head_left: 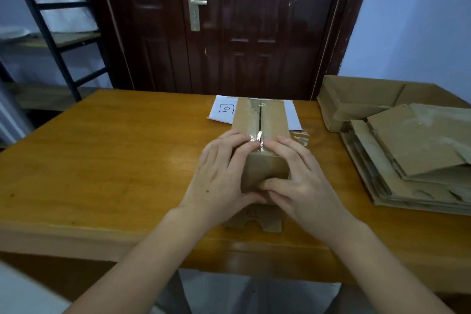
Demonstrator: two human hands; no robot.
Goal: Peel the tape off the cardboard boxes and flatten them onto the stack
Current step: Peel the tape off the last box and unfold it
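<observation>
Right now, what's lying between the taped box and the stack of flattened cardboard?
In the head view, only a loose flap of clear tape by the box, then bare table up to the stack.

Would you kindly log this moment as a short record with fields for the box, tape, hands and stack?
box: cardboard box upright on the wooden table, resting on a white paper sheet
tape: clear tape along the top seam, near end lifted
left hand: left hand grips the box's near left side
right hand: right hand grips the near right side, fingers by the tape
stack: flattened cardboard stack at the table's right
</observation>
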